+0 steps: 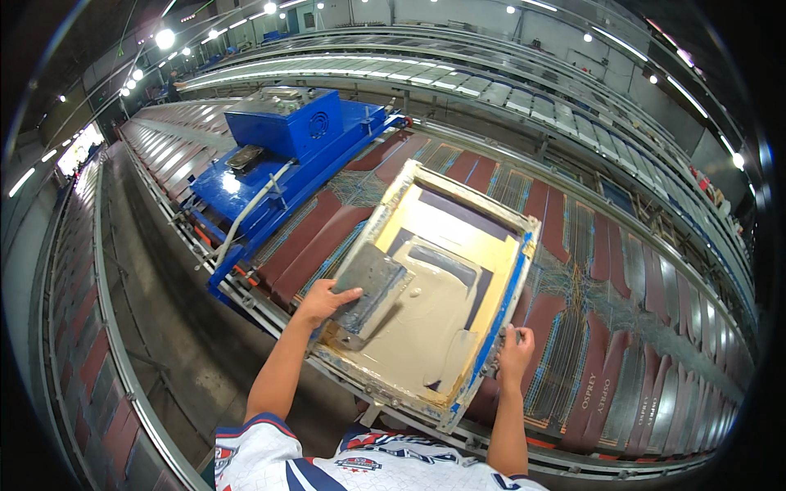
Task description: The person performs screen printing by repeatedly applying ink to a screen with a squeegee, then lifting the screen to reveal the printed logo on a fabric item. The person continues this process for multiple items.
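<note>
A screen-printing frame [377, 219], edged with blue tape on its right side, lies slanted over the table in front of me. Thick beige ink [389, 348] is spread across its mesh, with yellow and dark purple areas showing around it. My left hand [321, 303] is closed on a wide grey squeegee [366, 282], thumb on top. The squeegee leans over the left part of the frame, its lower edge at the ink. At the frame's right side my right hand [516, 350] is closed on the edge; its fingertips are partly hidden.
A blue machine [282, 123] with a box housing and a pale hose straddles the long printing table at the left. Maroon cut pieces [602, 372] and dark striped pieces lie along the table [589, 286]. More long tables run behind, and another [90, 344] stands across the aisle.
</note>
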Demonstrator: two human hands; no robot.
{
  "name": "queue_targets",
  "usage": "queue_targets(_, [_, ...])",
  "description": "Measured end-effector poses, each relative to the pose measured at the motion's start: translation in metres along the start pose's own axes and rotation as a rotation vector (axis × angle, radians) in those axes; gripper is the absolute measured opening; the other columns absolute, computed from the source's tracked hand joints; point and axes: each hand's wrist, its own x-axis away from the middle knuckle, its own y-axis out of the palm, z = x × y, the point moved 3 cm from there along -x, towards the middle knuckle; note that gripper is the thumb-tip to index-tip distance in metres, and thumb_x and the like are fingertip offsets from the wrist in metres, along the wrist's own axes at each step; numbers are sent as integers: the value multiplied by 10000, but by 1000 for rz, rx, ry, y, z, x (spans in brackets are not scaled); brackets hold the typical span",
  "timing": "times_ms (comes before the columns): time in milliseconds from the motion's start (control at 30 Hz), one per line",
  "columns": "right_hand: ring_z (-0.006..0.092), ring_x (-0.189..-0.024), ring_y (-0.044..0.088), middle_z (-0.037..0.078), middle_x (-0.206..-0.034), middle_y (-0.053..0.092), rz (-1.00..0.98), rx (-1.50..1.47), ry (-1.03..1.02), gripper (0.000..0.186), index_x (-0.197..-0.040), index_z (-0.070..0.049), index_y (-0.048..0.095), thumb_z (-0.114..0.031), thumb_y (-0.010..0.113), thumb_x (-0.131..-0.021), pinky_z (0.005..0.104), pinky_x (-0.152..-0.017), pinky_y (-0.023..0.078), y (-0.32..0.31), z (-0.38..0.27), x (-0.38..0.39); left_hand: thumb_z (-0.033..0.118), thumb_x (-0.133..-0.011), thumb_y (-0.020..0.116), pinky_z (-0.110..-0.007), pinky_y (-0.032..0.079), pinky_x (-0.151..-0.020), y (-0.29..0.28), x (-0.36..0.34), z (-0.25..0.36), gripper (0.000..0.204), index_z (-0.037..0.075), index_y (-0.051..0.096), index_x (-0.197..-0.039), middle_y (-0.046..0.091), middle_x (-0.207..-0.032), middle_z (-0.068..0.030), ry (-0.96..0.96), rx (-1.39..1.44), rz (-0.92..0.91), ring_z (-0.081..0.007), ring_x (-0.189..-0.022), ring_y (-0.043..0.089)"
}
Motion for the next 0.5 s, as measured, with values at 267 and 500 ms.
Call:
queue_targets(267, [222, -725, 659, 155, -883, 696, -320, 288, -132, 323, -1034, -16, 650, -317, 699, -928, 383, -719, 532, 118, -9, 93, 188, -928, 774, -306, 535, -810, -119, 221, -20, 339, -61, 711, -1150, 725, -1030, -47, 2, 116, 423, -128, -871, 661])
queue_targets(500, [436, -898, 697, 282, -949, 705, -759, 237, -108, 376, -1106, -5, 621, -325, 669, -917, 465, -814, 522, 227, 9, 212, 376, -896, 804, -316, 523, -844, -199, 415, -90, 673, -51, 568, -1359, 596, -1349, -140, -160, 124, 896, -220, -1141, 606])
